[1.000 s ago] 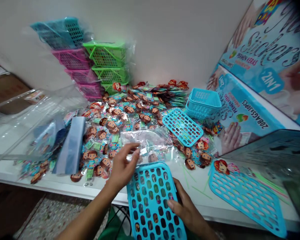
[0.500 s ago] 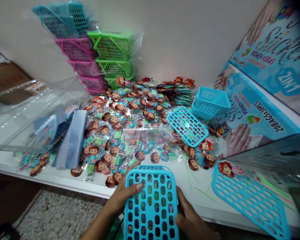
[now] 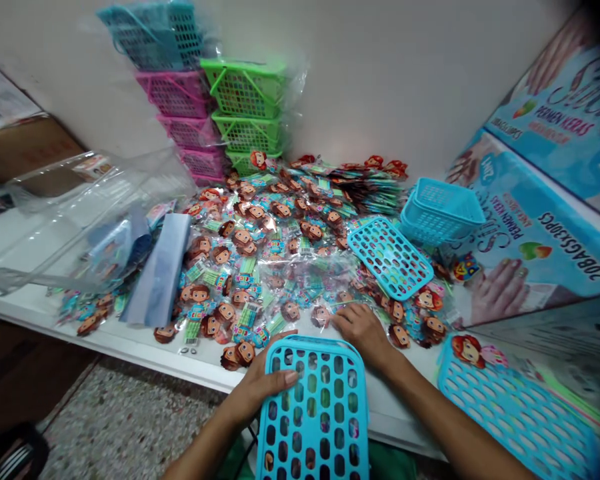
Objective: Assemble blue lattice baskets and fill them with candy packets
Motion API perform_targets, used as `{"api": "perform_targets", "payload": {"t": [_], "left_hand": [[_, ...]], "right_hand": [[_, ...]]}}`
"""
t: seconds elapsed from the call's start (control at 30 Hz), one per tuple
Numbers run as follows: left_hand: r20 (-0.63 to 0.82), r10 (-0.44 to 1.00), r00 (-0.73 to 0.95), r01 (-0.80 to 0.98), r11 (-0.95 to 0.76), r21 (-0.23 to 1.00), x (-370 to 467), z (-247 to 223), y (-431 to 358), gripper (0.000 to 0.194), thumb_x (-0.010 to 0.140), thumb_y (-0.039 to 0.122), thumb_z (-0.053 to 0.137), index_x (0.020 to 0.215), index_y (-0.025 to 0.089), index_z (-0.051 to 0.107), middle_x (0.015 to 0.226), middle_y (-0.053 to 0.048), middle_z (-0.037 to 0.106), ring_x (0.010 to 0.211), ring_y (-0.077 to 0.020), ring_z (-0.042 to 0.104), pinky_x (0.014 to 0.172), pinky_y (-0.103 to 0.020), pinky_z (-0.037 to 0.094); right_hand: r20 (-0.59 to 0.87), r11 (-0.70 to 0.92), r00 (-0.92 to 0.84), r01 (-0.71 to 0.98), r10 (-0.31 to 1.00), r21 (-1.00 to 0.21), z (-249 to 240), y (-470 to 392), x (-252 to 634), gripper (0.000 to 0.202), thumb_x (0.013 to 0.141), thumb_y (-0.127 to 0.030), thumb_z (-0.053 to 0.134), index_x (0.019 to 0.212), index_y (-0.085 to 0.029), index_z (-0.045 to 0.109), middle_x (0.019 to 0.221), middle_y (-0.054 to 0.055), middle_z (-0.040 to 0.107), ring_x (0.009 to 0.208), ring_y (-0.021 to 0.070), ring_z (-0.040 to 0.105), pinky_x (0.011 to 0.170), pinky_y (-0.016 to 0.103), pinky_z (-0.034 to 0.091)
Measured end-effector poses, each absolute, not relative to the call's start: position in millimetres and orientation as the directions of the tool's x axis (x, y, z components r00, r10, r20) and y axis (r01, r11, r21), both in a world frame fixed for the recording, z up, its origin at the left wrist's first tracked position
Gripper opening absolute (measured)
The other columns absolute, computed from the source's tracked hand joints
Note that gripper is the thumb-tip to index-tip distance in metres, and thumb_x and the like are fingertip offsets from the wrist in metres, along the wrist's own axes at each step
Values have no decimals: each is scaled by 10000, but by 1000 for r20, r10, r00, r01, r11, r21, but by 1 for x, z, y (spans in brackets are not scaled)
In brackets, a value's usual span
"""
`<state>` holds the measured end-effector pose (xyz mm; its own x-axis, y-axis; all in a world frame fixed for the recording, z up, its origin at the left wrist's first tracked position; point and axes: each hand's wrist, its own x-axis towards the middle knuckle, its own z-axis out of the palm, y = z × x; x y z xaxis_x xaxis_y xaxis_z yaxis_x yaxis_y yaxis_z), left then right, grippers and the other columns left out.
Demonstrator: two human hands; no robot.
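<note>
Head view: your left hand (image 3: 260,390) grips one blue basket (image 3: 313,419), bottom centre, by its left edge; your right hand (image 3: 364,333), grasp unclear, is at uncountable packets (image 3: 245,317) mid-frame; one loose lid (image 3: 391,255) right; three green baskets (image 3: 247,93) upper left.

A white table (image 3: 135,342) carries heaped packets (image 3: 243,239) across its middle, basket stacks (image 3: 249,97) along its back edge, boxes (image 3: 545,220) toward its right end, a blue mesh (image 3: 510,400) near its front edge.
</note>
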<state>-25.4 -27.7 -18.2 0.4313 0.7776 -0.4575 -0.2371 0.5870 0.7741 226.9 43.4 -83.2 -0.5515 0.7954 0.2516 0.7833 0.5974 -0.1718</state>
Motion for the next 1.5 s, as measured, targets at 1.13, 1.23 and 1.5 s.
{"api": "perform_targets", "payload": {"t": [1.13,1.23,1.5], "left_hand": [[-358,856,372,-365,489,792,-6,-13,-31,661,622,288,807,1109,227,363,986,-33,611,811,-168,620,753,-330,493],[-319,864,388,-334,455,826,0,-15,-33,608,619,300,812,1040,213,381,952,-16,598,798,-142,589,734,-297,483],[-282,924,257,-365,363,857,14,-36,-40,621,578,320,839,950,224,351,951,-10,579,890,-185,594,739,-290,482]], "right_hand": [[254,522,-486,562,836,-641,55,-18,221,160,928,-182,482,1008,-221,615,905,40,605,829,157,582,709,279,452],[327,606,-517,588,791,-535,57,-17,211,148,909,-173,501,981,-197,627,864,50,597,792,170,567,691,300,444],[455,802,-660,497,598,-333,61,-20,208,252,879,-89,502,1094,-170,604,814,55,587,719,153,523,613,280,411]]}}
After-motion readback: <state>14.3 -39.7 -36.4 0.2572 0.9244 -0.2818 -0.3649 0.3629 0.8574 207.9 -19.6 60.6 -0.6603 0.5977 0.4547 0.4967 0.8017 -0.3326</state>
